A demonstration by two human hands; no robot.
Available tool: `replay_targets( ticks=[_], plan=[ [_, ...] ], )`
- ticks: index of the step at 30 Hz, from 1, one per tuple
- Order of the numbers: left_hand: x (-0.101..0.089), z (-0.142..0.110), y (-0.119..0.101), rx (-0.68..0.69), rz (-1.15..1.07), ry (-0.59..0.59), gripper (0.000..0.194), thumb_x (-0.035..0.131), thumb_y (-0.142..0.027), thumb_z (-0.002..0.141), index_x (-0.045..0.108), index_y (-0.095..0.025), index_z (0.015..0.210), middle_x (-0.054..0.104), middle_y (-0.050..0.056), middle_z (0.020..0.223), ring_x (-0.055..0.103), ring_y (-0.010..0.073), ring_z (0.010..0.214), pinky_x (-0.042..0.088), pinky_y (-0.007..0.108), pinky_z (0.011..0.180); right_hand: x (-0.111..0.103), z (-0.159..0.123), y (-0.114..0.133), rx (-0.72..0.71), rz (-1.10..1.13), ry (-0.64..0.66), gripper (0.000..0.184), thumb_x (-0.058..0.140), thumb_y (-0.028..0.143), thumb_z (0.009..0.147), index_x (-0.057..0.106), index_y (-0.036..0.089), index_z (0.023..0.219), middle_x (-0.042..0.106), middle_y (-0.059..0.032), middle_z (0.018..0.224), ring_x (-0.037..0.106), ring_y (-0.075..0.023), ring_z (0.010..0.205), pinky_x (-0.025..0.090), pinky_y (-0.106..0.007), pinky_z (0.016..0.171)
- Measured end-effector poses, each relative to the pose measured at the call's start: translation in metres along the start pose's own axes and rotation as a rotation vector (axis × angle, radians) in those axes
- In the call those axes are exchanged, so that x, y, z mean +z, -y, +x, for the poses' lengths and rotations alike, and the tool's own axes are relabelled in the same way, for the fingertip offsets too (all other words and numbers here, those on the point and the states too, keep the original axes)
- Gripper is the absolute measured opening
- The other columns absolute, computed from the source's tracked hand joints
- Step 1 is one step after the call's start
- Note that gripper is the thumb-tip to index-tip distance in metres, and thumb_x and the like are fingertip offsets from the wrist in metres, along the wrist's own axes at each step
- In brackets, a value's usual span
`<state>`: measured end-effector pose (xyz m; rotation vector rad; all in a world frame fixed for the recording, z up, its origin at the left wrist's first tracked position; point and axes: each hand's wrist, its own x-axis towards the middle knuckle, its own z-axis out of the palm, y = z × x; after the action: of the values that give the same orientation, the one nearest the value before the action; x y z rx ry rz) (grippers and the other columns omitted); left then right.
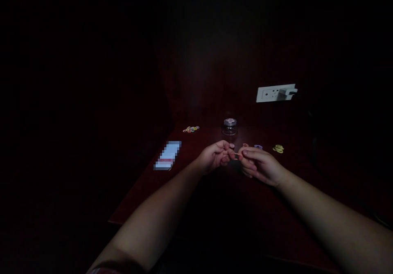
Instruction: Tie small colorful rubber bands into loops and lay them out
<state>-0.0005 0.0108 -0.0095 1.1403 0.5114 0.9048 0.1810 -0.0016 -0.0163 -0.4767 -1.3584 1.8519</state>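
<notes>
Between the fingertips of both hands an orange hair tie (236,154) is held, seen nearly edge-on. My left hand (215,156) pinches its left side, and my right hand (261,167) pinches the other. Just beyond the fingers lie small groups of hair ties: pink (231,145), orange (245,145) and purple (258,147), partly hidden by my hands. A yellow pile (278,148) rests farther right. Mixed-colour hair ties (190,129) lie together at the back left. Behind my hands stands a clear lidded jar (229,127).
A phone (168,156) with a bright, blurred-out screen lies on the left of the dark red table (138,200). On the wall at the back right is a white socket panel (267,94) with a plug (287,92) in it. The surroundings are very dark.
</notes>
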Motion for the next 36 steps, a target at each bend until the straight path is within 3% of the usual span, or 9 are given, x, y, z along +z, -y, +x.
replay_targets(
  ticks=[7,16,20,23,28,36],
  plan=[
    [-0.007,0.004,0.003,0.115,0.181,-0.059,0.022,0.052,-0.027,0.059,0.034,-0.018,0.067,0.044,-0.004,0.054,0.028,0.0052,0.045,0.021,0.019,0.046,-0.003,0.003,-0.001,0.030,-0.061,-0.021,0.025,0.058,0.036,0.082,0.054,0.016,0.069,0.041,0.0078,0.039,0.033,-0.0065,0.028,0.028,-0.022,0.035],
    [-0.007,0.003,0.005,0.127,0.323,-0.089,0.024,0.065,-0.023,0.063,0.047,-0.014,0.077,0.062,0.000,0.073,0.048,0.0044,0.054,0.032,0.017,0.052,-0.010,0.004,-0.005,-0.001,-0.072,-0.025,0.014,0.062,0.029,0.079,0.058,0.015,0.080,0.048,0.0057,0.046,0.043,-0.0079,0.037,0.033,-0.022,0.042],
    [-0.004,0.004,0.007,0.168,0.301,-0.127,0.032,0.075,-0.025,0.064,0.048,-0.013,0.076,0.066,0.002,0.078,0.062,0.0090,0.070,0.044,0.020,0.067,-0.011,0.006,-0.006,-0.056,-0.114,-0.084,0.016,0.067,0.028,0.075,0.058,0.016,0.074,0.049,0.0055,0.049,0.046,-0.0082,0.043,0.034,-0.022,0.047],
    [-0.006,0.006,0.009,0.213,0.281,-0.199,0.037,0.078,-0.028,0.062,0.048,-0.013,0.077,0.069,0.004,0.081,0.066,0.0131,0.078,0.048,0.027,0.076,-0.010,0.007,-0.005,-0.131,-0.251,-0.187,0.019,0.068,0.031,0.075,0.059,0.015,0.072,0.053,0.0036,0.052,0.048,-0.0090,0.048,0.036,-0.023,0.051],
    [-0.010,0.008,0.012,0.259,0.414,-0.288,0.038,0.080,-0.028,0.060,0.051,-0.011,0.078,0.069,0.005,0.077,0.067,0.0131,0.072,0.049,0.025,0.069,-0.006,0.008,-0.003,-0.200,-0.557,-0.282,0.023,0.067,0.038,0.074,0.062,0.015,0.073,0.057,0.0018,0.056,0.048,-0.0100,0.052,0.035,-0.024,0.052],
    [-0.008,0.007,0.014,0.307,0.597,-0.224,0.032,0.078,-0.023,0.063,0.056,-0.011,0.082,0.064,0.003,0.076,0.060,0.0082,0.067,0.047,0.020,0.063,-0.012,0.012,-0.006,-0.316,-0.750,-0.358,0.021,0.065,0.038,0.075,0.065,0.017,0.075,0.066,-0.0045,0.070,0.057,-0.0154,0.062,0.043,-0.028,0.057]
  ],
)
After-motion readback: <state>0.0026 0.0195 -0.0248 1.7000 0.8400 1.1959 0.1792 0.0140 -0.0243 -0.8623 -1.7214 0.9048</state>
